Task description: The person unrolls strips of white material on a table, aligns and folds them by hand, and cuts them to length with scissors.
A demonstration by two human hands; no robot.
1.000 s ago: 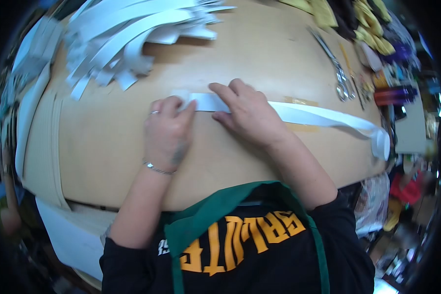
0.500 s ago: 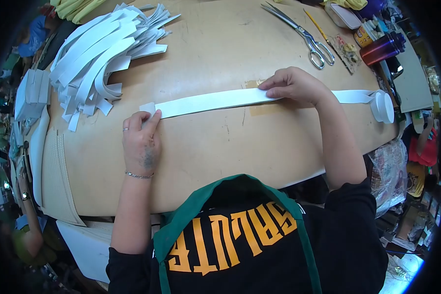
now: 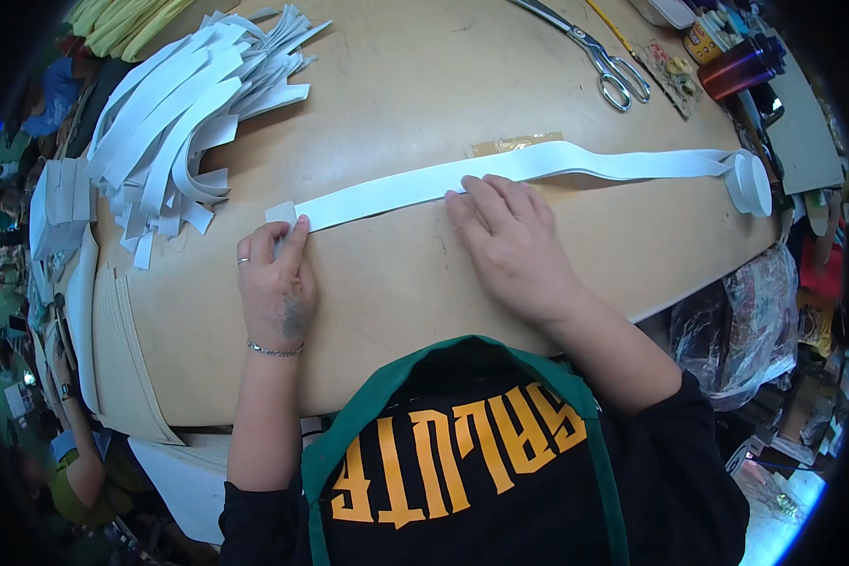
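A long white strip (image 3: 387,193) lies across the table, its left end overlapping a small pale piece (image 3: 280,213). My left hand (image 3: 278,283) presses its index finger on that end, with the other fingers bent beside it. Along the near edge of the strip's middle, my right hand (image 3: 509,241) rests with its fingers stretched out and slightly apart, fingertips touching the strip. To the right, the strip runs with a slight wave into a small white roll (image 3: 749,184) standing near the table's edge.
A heap of cut white strips (image 3: 174,113) lies at the upper left. Scissors (image 3: 594,55), a yellow pencil-like stick (image 3: 611,26) and a dark red bottle (image 3: 740,68) lie at the upper right. Brown tape (image 3: 514,144) is stuck to the table (image 3: 368,292).
My right hand has let go of the strip farther right and moved left and nearer to me, its pinch opened. The strip's right part now waves. My left hand stays at its end.
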